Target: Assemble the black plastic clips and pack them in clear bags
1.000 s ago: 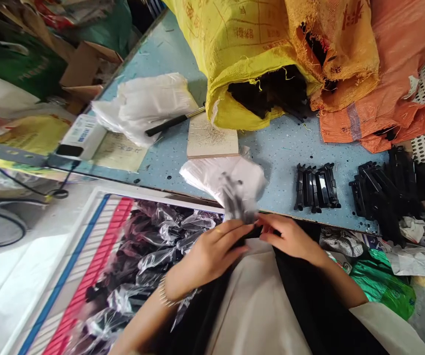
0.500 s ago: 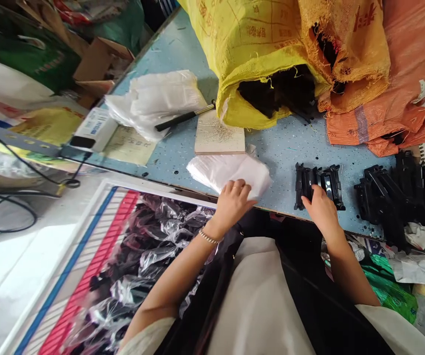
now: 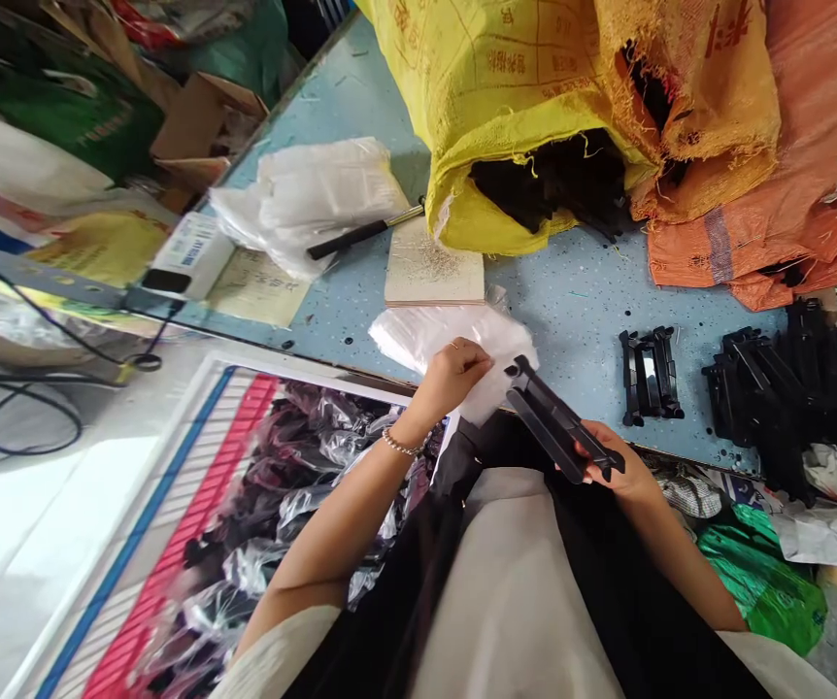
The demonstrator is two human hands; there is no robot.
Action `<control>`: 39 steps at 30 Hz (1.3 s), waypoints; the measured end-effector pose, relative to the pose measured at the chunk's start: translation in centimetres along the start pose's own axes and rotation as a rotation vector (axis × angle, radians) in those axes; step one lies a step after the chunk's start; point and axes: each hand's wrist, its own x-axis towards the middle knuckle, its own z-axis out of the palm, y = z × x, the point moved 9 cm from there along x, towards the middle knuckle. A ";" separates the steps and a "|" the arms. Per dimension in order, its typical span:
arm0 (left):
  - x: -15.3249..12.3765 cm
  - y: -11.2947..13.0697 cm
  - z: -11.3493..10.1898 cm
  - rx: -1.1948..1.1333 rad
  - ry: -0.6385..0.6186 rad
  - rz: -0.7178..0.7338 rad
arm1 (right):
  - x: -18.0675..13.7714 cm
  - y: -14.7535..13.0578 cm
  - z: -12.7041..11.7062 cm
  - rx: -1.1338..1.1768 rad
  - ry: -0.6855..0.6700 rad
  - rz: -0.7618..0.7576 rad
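My left hand (image 3: 452,377) is closed in a pinch on a clear plastic bag (image 3: 487,393) at the near edge of the stack of thin plastic bags (image 3: 418,335). In my right hand (image 3: 619,464) is a long black plastic part (image 3: 553,419), tilted, with its far end close to the bag. Similar black plastic parts (image 3: 652,377) lie side by side on the table to the right. My right palm and some fingers are partly hidden by the part.
A wooden board (image 3: 435,267) lies behind the bags, near a black-handled tool (image 3: 350,240). Yellow (image 3: 506,87) and orange sacks (image 3: 775,233) stand at the back. More black parts (image 3: 760,388) are heaped at right. A crate (image 3: 171,544) of bagged items sits below left.
My right hand has lifted a black plastic part off the table and brought it left toward the bags. My left hand has gone from lying on the bags to pinching one at the edge.
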 end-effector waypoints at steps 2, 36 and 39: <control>-0.4 -0.6 0.2 -0.056 0.022 -0.065 | 0.7 0.6 0.7 0.051 -0.011 0.029; -14.2 -12.1 -5.3 0.895 -0.457 -0.503 | -0.1 -4.2 2.7 -0.502 0.131 -0.339; -12.8 -16.3 -5.2 0.911 -0.429 -0.525 | -0.8 -5.7 0.5 -0.647 0.227 -0.406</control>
